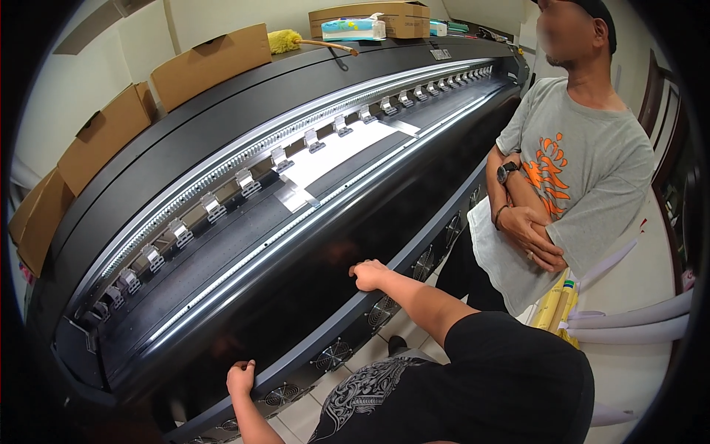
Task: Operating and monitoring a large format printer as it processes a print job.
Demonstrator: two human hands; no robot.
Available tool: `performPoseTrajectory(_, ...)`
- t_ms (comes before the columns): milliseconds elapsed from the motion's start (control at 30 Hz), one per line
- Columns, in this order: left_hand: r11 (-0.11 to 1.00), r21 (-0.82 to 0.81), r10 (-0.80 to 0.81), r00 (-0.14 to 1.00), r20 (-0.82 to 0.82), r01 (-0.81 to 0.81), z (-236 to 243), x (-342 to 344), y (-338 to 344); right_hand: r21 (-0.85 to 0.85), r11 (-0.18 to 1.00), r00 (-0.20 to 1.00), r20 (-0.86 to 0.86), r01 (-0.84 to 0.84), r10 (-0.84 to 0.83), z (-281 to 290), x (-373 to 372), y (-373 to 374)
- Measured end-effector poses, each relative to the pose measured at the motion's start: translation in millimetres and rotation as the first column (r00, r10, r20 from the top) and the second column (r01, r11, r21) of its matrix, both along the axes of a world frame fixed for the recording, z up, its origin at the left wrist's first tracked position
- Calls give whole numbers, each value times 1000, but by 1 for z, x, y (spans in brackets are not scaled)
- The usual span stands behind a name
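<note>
A long black wide-format printer point(302, 251) fills the view, with a row of metal clamps point(244, 181) along its bed. A white sheet point(336, 155) lies on the bed between metal strips point(297, 196). My left hand point(240, 379) grips the grey front rail point(327, 325) at lower centre, fingers curled over it. Further right along that rail, my right hand point(367, 274) rests with its fingers curled over the edge. Round fan grilles point(331, 354) sit along the rail below my hands.
A person point(592, 163) stands at the right with arms crossed. Cardboard pieces point(211, 66), a yellow duster point(285, 42), a box point(403, 22) and a soft pack point(353, 28) sit atop the printer. Yellow and white rolls point(621, 329) lie at the right. Tiled floor point(314, 411) shows below.
</note>
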State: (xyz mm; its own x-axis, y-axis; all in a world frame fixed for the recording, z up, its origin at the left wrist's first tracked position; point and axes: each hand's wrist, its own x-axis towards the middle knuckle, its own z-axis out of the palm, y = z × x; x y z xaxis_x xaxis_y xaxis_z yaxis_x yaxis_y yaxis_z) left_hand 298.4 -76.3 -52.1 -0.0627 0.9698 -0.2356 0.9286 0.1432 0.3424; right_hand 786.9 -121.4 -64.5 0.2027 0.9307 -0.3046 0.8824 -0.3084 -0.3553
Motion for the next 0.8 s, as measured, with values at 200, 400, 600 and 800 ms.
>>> performPoseTrajectory(200, 999, 12, -37, 999, 1, 37, -3, 2, 6, 59, 997, 999, 35, -39, 37, 0, 3, -2)
performPoseTrajectory(400, 1000, 9, -24, 1000, 2, 24, -11, -5, 7, 221, 975, 1000, 25, -15, 10, -4, 0, -4)
performPoseTrajectory(600, 998, -68, -17, 1000, -5, 17, -21, -11, 14, 247, 969, 1000, 5, 3, -5, -2, 0, -11)
performPoseTrajectory(800, 996, -73, -54, 998, -20, 52, -14, -13, 6, 282, 959, 1000, -10, 23, -21, -9, -1, -10)
